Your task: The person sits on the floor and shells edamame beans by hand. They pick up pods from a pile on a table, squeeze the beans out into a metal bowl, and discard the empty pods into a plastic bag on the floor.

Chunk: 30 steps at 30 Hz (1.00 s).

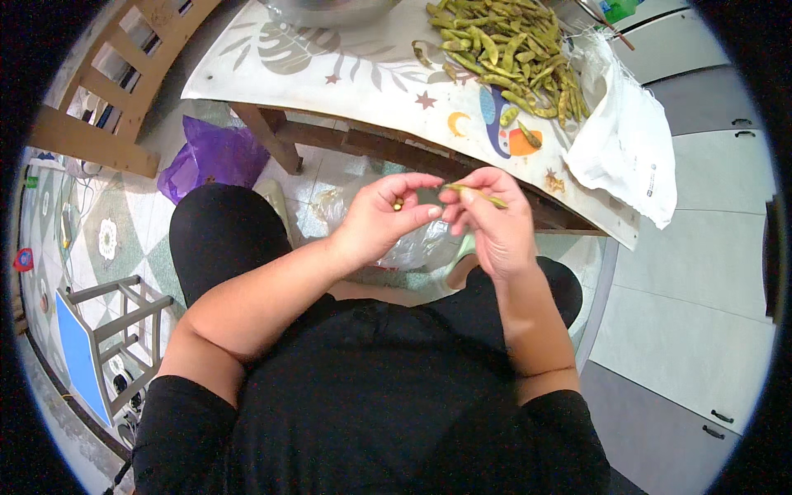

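Observation:
Both my hands are raised over my lap, just off the near edge of the table. My right hand (503, 235) pinches a slim yellow-green bean pod (488, 197) between thumb and fingers. Close beside it, my left hand (375, 216) has its index finger and thumb apart, their tips near the pod's end. Its other fingers curl around a small yellow-green piece (398, 204), perhaps a bean; most of it is hidden. Farther off, a heap of green pods (511, 49) lies on the printed tablecloth (363, 62).
A white plastic bag (623, 136) hangs over the table's right side, by the heap. A metal bowl (330, 10) stands at the far edge. Below are a purple bag (219, 153) and a clear plastic bag (417, 247). A blue-topped stool (82, 355) is at left, cabinets (685, 272) at right.

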### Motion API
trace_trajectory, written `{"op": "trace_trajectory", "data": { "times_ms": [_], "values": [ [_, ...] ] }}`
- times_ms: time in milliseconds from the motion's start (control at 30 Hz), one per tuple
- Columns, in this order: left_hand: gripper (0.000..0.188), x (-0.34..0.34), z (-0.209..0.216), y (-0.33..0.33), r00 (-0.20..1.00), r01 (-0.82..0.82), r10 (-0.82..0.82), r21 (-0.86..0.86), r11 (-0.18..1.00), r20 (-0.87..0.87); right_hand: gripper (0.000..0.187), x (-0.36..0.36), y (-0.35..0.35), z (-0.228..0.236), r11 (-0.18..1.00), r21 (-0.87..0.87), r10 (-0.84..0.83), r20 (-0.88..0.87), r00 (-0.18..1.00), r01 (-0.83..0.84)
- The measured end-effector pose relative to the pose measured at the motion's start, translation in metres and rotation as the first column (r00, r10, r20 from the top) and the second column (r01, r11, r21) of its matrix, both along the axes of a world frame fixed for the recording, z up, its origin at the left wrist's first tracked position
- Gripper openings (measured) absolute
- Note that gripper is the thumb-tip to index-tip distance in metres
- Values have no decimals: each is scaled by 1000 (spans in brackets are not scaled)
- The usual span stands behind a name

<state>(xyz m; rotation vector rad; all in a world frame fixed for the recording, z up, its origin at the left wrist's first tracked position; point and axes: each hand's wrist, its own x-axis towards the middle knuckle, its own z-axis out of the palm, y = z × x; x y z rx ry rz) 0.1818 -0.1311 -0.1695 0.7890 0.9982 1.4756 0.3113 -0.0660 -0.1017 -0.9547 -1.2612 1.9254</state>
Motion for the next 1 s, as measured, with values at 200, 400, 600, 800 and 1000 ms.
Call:
{"op": "trace_trajectory", "data": {
  "times_ms": [200,400,600,800,1000],
  "values": [
    [21,-2,10,-8,996,-55,55,2,999,-74,14,4,-5,-29,997,-48,65,-53,997,-67],
    [13,-3,6,-3,992,-103,101,-18,995,-79,20,3,-11,-28,993,-83,85,-7,996,-86],
    [13,-4,4,-4,957,-77,94,73,994,-276,20,7,-5,-28,935,-193,315,68,947,-298],
    [12,-15,8,-4,990,117,-116,4,993,-85,16,9,-3,-20,877,-286,398,-20,917,-387],
    [7,-14,11,-7,992,112,-109,46,993,-66,15,8,-9,-19,883,-300,385,22,923,-361]
  ]
}}
